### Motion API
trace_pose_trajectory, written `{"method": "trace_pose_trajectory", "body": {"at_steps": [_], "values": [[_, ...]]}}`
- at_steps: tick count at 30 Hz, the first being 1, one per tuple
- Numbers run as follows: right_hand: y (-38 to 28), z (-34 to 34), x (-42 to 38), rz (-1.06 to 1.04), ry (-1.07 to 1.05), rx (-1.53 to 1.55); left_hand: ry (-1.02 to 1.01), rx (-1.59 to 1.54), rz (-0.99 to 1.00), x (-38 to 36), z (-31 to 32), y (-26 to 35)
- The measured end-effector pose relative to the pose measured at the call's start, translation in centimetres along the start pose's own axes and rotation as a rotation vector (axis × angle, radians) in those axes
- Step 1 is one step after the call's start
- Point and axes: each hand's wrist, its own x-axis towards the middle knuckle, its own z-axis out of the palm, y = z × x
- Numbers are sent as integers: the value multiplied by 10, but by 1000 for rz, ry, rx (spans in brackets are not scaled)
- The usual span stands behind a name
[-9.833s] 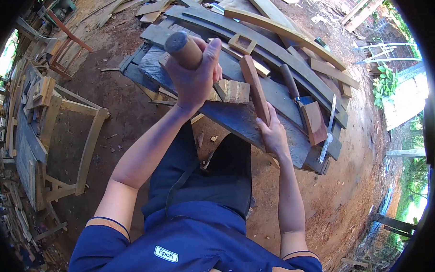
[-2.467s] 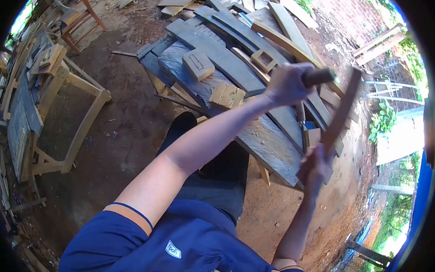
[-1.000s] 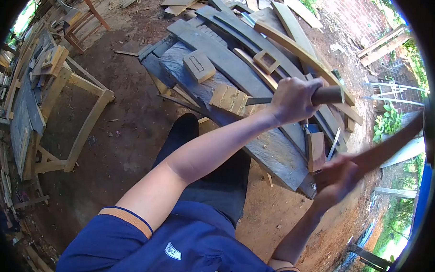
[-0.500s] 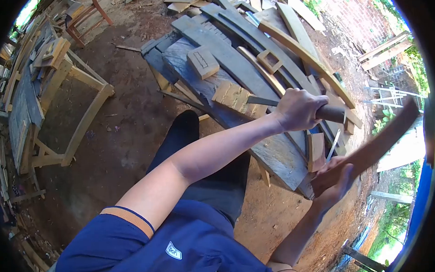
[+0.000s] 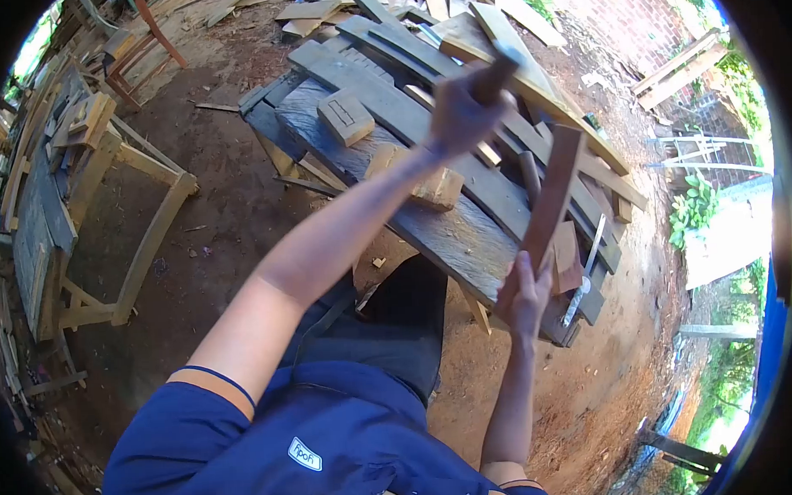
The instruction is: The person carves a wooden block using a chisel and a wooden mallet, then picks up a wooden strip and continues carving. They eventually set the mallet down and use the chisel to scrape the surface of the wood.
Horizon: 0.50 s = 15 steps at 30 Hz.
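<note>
My left hand [image 5: 465,114] is raised above the bench, blurred, its fingers closed round the dark handle of a chisel [image 5: 496,76]; the blade is hard to make out. Under my left forearm lies a notched, light wooden block [image 5: 439,190], partly hidden by that arm. My right hand [image 5: 524,297] grips the lower end of a long reddish-brown wooden bar [image 5: 553,194], which stands tilted upward over the bench's right end. Beside that hand sits a short reddish wood piece [image 5: 567,255].
Long planks cover the wooden bench [image 5: 466,249]. Another light block [image 5: 345,118] sits on its left part, and a thin pale strip [image 5: 586,271] at its right end. A second bench [image 5: 43,251] stands left, near a chair frame [image 5: 149,55]. Scrap wood lies behind.
My left hand has lifted the chisel up and away from the notched block. My right hand has brought the wooden bar leftward, from slanting far right to more upright.
</note>
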Motion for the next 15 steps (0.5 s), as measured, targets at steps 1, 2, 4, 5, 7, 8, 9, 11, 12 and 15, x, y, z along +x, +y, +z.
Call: {"method": "trace_pose_trajectory", "body": {"at_steps": [1,2,4,5,7,8,9,11,12,15], "values": [[14,4,2,-57,-39,-1,-6,-77,-138,4,-15,-3],[25,7,2,-115,-81,-2,36,-181,-167,6,-25,2],[40,7,2,-58,-102,-13,66,-298,-185,12,-41,13],[45,6,1,-1,-123,-34,61,-297,-191,11,-43,18],[49,7,0,9,-123,-38,53,-322,-166,8,-45,32],[49,7,1,15,-122,2,43,-307,-170,6,-44,38],[49,7,2,16,-118,41,43,-308,-168,3,-43,37],[49,5,5,31,-128,18,-38,-265,-147,-3,-40,34],[49,4,6,49,-141,-4,-42,-252,-195,-8,-36,37],[48,4,3,57,-143,24,-35,-181,-154,-18,-31,29]]}}
